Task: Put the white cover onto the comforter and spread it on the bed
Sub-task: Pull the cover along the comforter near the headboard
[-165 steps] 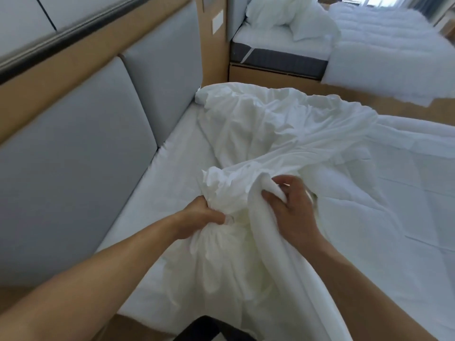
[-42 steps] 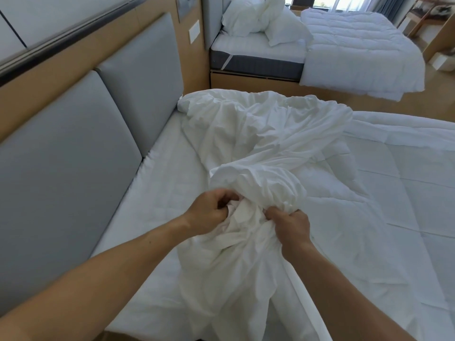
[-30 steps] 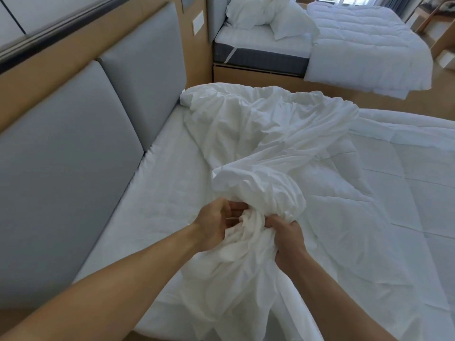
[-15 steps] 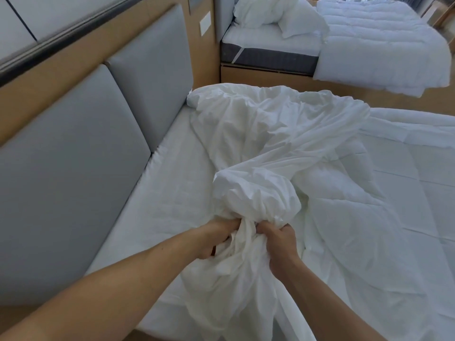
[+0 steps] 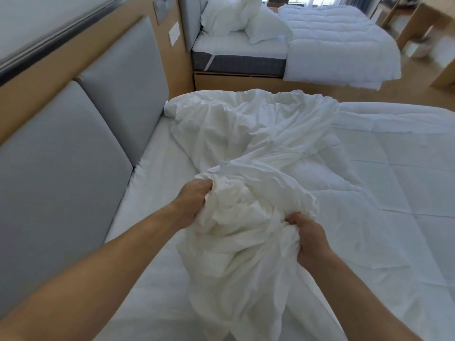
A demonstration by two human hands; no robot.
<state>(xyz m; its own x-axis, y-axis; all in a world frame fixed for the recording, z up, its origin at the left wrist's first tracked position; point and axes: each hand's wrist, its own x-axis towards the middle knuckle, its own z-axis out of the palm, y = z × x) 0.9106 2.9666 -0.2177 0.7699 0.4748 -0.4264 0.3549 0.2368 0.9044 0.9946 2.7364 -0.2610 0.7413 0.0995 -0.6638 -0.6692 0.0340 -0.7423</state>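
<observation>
Both hands bunch the white cover [image 5: 246,222] over the near edge of the bed [image 5: 157,168]: left hand [image 5: 194,205] and right hand [image 5: 309,239], fingers curled tight into cloth. Comforter [image 5: 394,193] lies flat alongside. Risk: wrong corner grabbed, cover goes on twisted.

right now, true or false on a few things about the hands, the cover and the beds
1. The left hand and right hand both grip the bunched white cover. True.
2. The comforter lies on the floor. False: it lies spread on the near bed.
3. The headboard panels are grey. True.
4. The far bed has no pillows. False: pillows are piled at its head.
</observation>
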